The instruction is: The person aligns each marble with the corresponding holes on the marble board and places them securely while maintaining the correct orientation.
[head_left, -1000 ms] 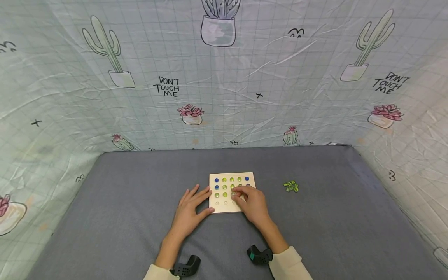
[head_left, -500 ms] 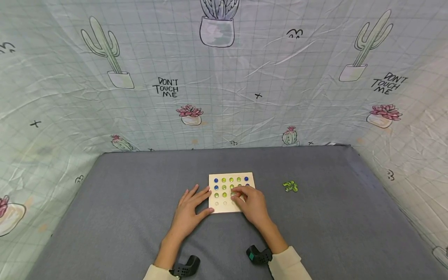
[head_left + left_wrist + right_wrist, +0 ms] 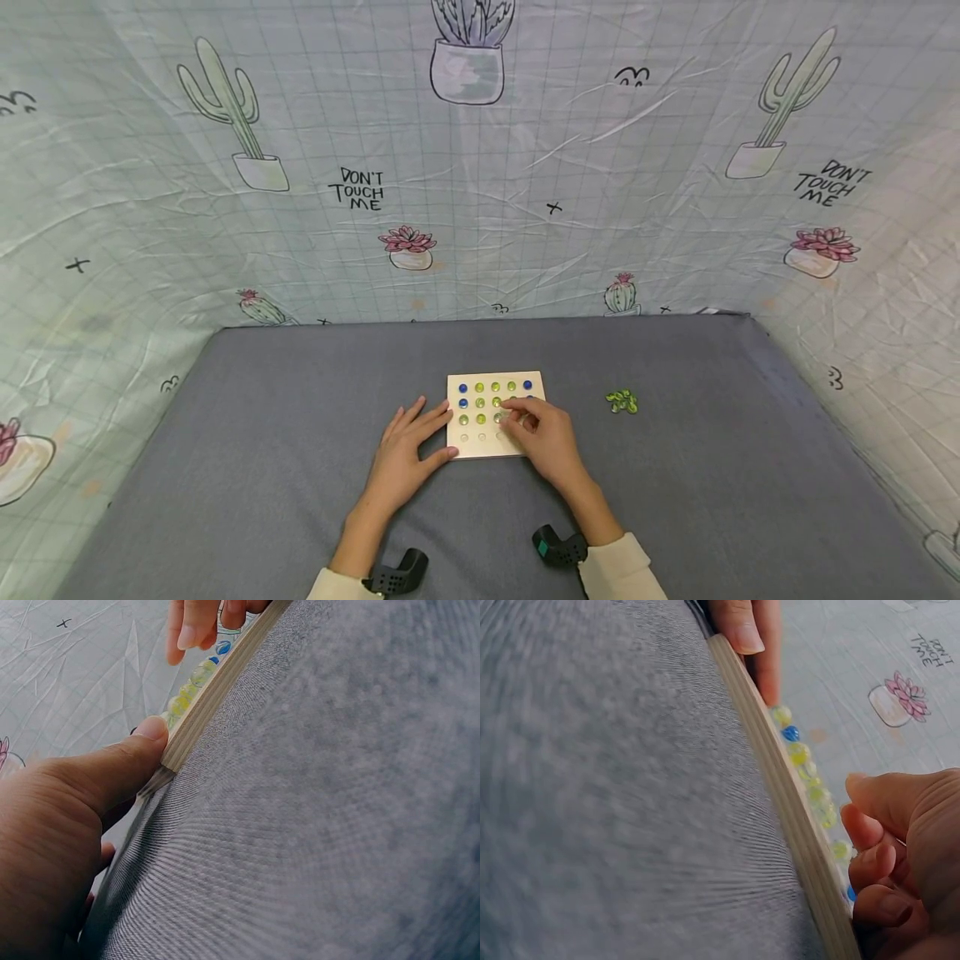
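Right fingers [image 3: 525,405] over board [image 3: 474,448], green pile [image 3: 622,402] in head view only.

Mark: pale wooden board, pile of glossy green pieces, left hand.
Pale wooden board [image 3: 486,450], head view: bare strip along near edge.
Pile of glossy green pieces [image 3: 622,399], head view: its middle.
Left hand [image 3: 401,460], head view: back of hand.

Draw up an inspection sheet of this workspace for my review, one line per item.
Surface: grey cloth, lightly creased
Job's things: wooden board with blue marbles and green marbles; pale hollows in its nearest row; loose green marbles piled to the right
Clutter: nothing seen
Grips: left hand rests on the board's left edge; right hand is over the board, whether holding a marble unclear
Cables: nothing seen
Surroundings: cactus-print backdrop; black devices on both wrists
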`<state>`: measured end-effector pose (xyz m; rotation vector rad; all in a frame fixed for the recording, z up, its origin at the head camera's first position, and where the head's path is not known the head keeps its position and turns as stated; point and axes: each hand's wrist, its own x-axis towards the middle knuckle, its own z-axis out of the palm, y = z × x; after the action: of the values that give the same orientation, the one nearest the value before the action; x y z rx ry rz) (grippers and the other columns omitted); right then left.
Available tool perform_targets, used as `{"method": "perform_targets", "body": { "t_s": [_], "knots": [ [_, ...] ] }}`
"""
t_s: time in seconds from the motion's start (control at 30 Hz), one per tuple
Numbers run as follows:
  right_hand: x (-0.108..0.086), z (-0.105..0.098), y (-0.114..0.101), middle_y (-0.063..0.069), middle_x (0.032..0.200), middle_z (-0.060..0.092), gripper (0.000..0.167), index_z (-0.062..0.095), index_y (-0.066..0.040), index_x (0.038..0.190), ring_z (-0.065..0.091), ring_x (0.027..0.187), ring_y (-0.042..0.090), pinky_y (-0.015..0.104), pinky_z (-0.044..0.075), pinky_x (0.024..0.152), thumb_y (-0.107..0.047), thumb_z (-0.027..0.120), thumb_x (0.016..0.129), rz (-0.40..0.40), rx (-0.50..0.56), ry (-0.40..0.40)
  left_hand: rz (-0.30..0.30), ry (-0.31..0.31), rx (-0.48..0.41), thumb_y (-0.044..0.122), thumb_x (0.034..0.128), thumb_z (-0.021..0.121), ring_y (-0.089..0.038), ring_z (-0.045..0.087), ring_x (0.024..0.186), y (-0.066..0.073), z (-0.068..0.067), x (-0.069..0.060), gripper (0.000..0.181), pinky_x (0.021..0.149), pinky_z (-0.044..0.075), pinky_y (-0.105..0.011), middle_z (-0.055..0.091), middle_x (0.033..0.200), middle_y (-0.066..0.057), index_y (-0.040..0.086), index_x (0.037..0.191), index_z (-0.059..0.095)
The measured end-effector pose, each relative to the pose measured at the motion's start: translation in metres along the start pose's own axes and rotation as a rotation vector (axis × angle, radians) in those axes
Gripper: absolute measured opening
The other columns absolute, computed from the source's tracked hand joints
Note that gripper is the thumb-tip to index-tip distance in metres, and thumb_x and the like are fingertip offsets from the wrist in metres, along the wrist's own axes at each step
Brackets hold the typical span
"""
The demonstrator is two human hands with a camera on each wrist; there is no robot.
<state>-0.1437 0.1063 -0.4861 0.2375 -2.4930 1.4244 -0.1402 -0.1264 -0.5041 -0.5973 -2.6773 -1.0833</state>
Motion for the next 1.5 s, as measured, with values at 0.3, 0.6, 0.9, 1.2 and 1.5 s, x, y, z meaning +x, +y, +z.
{"method": "perform_targets", "body": {
  "t_s": [0.3,0.6,0.9,1.2,1.5],
  "knots": [
    [-0.001,-0.014,0.003,-0.006,0.076,0.062,0.017,0.074,-0.009,0.101,0.051,0.058,0.011,0.021,0.042,0.048,-0.008,0.075,0.083,0.027,0.055,0.055,-0.012,-0.018,0.001,0.037,0.0791,0.076,-0.028,0.033,0.138,0.0,-0.001,0.0,0.06,0.117,0.013,-0.047,0.052,0.139,0.0,0.014,0.132,0.061],
    [-0.002,-0.041,0.014,-0.003,0.077,0.061,0.017,0.073,-0.008,0.101,0.049,0.06,0.014,0.023,0.041,0.049,-0.015,0.074,0.086,0.066,0.023,0.073,-0.023,-0.029,-0.009,0.037,0.0794,0.076,-0.028,0.031,0.138,0.002,-0.002,-0.001,0.06,0.118,0.012,-0.046,0.051,0.14,0.0,0.014,0.133,0.06],
    [-0.004,-0.066,0.027,-0.001,0.083,0.063,0.021,0.071,-0.012,0.106,0.049,0.064,0.016,0.024,0.041,0.053,-0.022,0.073,0.087,0.111,-0.002,0.104,-0.018,-0.028,-0.002,0.037,0.0794,0.076,-0.029,0.032,0.138,0.002,-0.003,0.0,0.06,0.117,0.013,-0.047,0.051,0.14,0.0,0.014,0.132,0.06],
    [-0.009,-0.095,0.038,0.001,0.084,0.063,0.02,0.072,-0.012,0.102,0.049,0.065,0.017,0.023,0.041,0.052,-0.027,0.072,0.088,0.148,-0.035,0.129,-0.012,-0.026,0.007,0.037,0.079,0.076,-0.03,0.033,0.138,0.002,-0.002,-0.001,0.06,0.117,0.013,-0.048,0.051,0.14,-0.001,0.013,0.132,0.061],
    [-0.019,-0.128,0.06,0.004,0.086,0.065,0.027,0.072,-0.009,0.105,0.053,0.068,0.012,0.019,0.043,0.055,-0.031,0.072,0.088,0.206,-0.086,0.159,0.002,-0.017,-0.007,0.037,0.0799,0.075,-0.03,0.033,0.137,0.001,-0.002,-0.001,0.06,0.117,0.013,-0.049,0.052,0.139,-0.002,0.012,0.132,0.06]
  ]
}}
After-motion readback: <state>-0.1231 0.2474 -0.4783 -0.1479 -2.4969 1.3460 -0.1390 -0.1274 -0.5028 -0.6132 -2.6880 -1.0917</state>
